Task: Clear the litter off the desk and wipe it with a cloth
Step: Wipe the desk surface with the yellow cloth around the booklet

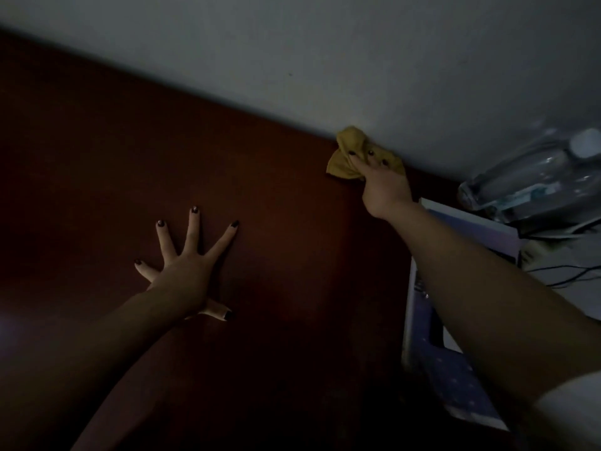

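head view: no litter on our surface (260, 177); right hand (385, 187) grips cloth (349, 151) at the far edge, left hand (185, 265) spread flat; wiping seems underway.

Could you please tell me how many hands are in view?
2. The left hand lies spread flat on the dark red desk; the right hand grips a yellow cloth at the desk's far edge, against the wall. None seems hidden.
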{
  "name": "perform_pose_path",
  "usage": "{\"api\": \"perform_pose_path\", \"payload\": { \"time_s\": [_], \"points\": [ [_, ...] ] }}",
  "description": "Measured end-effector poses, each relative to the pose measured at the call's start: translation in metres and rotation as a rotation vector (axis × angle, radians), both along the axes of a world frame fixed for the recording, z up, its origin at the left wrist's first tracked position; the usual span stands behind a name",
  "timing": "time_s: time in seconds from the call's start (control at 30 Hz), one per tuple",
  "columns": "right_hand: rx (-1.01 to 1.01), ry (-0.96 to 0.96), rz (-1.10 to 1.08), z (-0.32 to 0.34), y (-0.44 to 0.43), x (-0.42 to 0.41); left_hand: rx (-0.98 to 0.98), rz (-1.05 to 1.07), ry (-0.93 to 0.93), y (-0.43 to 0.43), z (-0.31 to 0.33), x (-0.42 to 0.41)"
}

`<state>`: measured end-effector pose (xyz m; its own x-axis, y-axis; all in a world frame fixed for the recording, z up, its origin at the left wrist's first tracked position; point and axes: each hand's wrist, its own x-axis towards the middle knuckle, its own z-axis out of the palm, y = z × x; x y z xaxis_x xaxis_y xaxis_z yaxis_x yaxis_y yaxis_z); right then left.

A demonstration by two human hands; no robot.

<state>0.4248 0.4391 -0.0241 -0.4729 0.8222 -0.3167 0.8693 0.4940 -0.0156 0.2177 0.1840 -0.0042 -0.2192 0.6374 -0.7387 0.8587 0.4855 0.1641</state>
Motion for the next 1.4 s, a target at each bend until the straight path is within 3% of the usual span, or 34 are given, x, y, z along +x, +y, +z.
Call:
{"api": "perform_pose_path", "payload": {
  "time_s": [0.17,0.5,0.73,1.07,1.23,1.4],
  "points": [
    [0.007,0.195,-0.021,0.008,-0.071,0.021,0.013,-0.011,-0.007,-0.001,0.006,0.001],
    [-0.161,0.218,0.04,0.015,-0.253,0.058,0.049,-0.01,-0.037,-0.004,0.014,0.001],
    [-0.062,0.262,-0.092,0.01,-0.201,0.044,0.044,0.003,-0.033,-0.002,0.008,-0.001],
    [0.027,0.096,-0.101,0.0,-0.044,0.012,0.005,0.025,-0.004,-0.002,0.001,0.0],
    [-0.015,0.142,-0.12,0.005,-0.064,0.02,0.055,0.009,-0.038,-0.005,0.001,0.0],
    [-0.004,0.196,-0.076,0.013,-0.145,0.039,0.098,-0.089,-0.013,-0.024,-0.006,-0.002]
  ]
}}
